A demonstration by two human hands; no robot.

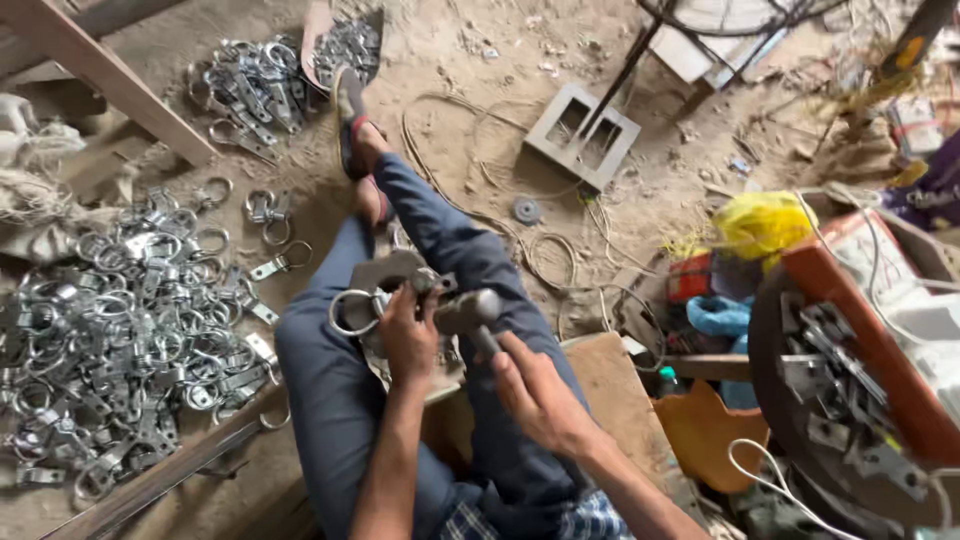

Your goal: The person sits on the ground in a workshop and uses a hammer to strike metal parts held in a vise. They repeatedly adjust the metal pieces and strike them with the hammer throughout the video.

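I sit on a dirt floor with my legs in blue trousers stretched out. My left hand (407, 335) grips a metal ring-and-clamp piece (358, 308) against a grey metal block (385, 272) between my knees. My right hand (540, 395) holds the handle of a hammer (470, 312), whose grey head sits just right of the clamp piece, close to my left fingers.
A big heap of shiny ring clamps (120, 340) lies on my left, another pile (250, 90) further ahead. Wooden beams (100, 70) cross the upper left. A square metal frame (582, 135), loose wires, a yellow bag (762, 222) and a round rusty machine (850, 400) crowd the right.
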